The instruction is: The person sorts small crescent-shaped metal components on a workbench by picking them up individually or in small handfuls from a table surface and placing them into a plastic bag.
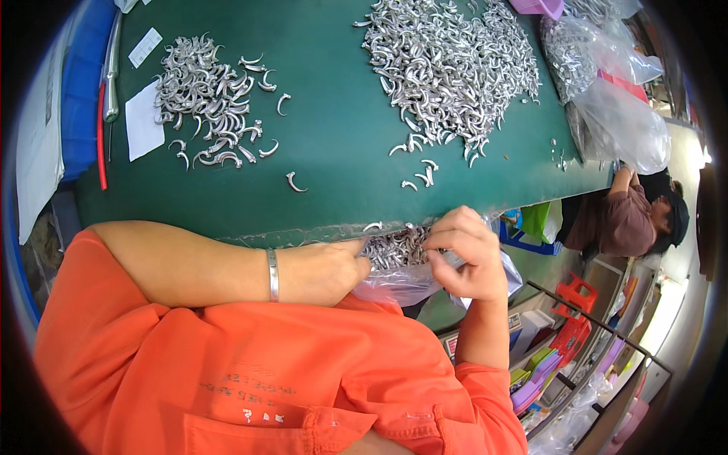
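Observation:
At the near edge of the green table (334,152), my left hand (322,269) grips the rim of a clear plastic bag (394,284) that holds several small curved metal hooks (394,249). My right hand (466,254) pinches the bag's other side, fingers bent over the hooks. A silver bracelet (272,274) circles my left wrist. A big heap of the same silver hooks (447,68) lies on the table beyond my right hand. A smaller heap (208,98) lies at the far left.
A few loose hooks (421,176) lie between the big heap and the table edge. White paper slips (144,121) sit beside the left heap. Clear bags of metal parts (607,83) stand at the right. Another person (629,216) sits beyond the table's right end, near coloured trays (553,356).

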Available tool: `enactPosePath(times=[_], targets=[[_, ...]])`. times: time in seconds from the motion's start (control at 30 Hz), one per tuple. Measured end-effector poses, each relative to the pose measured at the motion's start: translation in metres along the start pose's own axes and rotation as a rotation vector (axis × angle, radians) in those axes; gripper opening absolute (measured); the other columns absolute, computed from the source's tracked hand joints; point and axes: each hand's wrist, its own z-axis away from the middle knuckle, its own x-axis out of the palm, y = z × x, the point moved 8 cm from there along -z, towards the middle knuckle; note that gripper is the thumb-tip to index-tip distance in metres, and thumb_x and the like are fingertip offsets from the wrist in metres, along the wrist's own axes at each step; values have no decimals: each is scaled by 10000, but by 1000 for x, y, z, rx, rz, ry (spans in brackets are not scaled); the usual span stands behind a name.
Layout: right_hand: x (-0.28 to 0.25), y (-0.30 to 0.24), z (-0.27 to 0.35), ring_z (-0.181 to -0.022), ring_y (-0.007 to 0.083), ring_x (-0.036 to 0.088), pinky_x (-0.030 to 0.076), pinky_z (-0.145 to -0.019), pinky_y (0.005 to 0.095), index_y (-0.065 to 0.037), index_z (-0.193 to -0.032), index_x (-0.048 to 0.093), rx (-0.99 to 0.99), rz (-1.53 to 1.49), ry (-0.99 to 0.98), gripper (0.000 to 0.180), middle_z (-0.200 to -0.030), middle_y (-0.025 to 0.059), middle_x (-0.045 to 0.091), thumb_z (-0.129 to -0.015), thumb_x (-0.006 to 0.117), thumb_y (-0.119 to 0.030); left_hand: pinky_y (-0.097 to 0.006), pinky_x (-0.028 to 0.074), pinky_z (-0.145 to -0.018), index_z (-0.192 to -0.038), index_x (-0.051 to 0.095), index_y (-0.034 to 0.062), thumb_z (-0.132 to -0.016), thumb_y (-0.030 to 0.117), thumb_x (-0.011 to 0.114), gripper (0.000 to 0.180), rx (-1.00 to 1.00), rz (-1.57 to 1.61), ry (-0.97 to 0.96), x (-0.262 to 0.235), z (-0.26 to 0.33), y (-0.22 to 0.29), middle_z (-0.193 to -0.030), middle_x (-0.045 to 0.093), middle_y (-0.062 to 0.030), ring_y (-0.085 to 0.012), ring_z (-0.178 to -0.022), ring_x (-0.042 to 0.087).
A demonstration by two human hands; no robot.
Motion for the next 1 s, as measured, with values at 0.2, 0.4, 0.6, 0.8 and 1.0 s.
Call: enactPosePath(times=[0.2, 0.4, 0.6, 0.8, 1.0], targets=[[-1, 4, -35, -1090, 349, 579, 456, -953, 429, -23, -1178, 654, 54, 281, 327, 364, -1211, 156, 616, -821, 696, -79, -457, 516, -879, -941, 579, -69, -801, 79, 592, 204, 42, -25, 35, -6, 1, 6, -1160, 515, -315, -438, -1049, 582], [28, -20, -18, -1030, 314, 598, 485, -882, 415, -44, -1087, 687, -164, 106, 48, 332, -1104, 112, 639, -761, 738, -83, -452, 513, -884, -947, 581, -73, -811, 102, 587, 222, 114, -55, 125, 1, 1, 0, -1113, 527, -293, -428, -1043, 581], [12, -24, -42, -1021, 314, 615, 492, -862, 415, -43, -1051, 691, -158, 240, 154, 309, -1100, 103, 658, -743, 719, -44, -453, 510, -878, -955, 577, -76, -822, 109, 582, 228, 36, -10, 7, -6, -1, 9, -1103, 522, -296, -434, -1032, 584], [12, -2, -81, -1135, 362, 569, 445, -988, 440, -20, -1123, 677, -98, 422, 155, 322, -1225, 124, 642, -806, 633, 14, -465, 511, -876, -976, 563, -82, -831, 101, 570, 234, 58, -11, 16, -1, 1, 4, -1109, 520, -295, -440, -1030, 587], [-24, 30, -30, -1141, 350, 590, 420, -1029, 411, -5, -1143, 667, 94, 199, 294, 412, -1164, 158, 669, -795, 492, 129, -458, 514, -893, -978, 559, -79, -828, 85, 568, 222, 2, 52, -53, 1, -1, 4, -1205, 494, -332, -443, -1068, 583]])
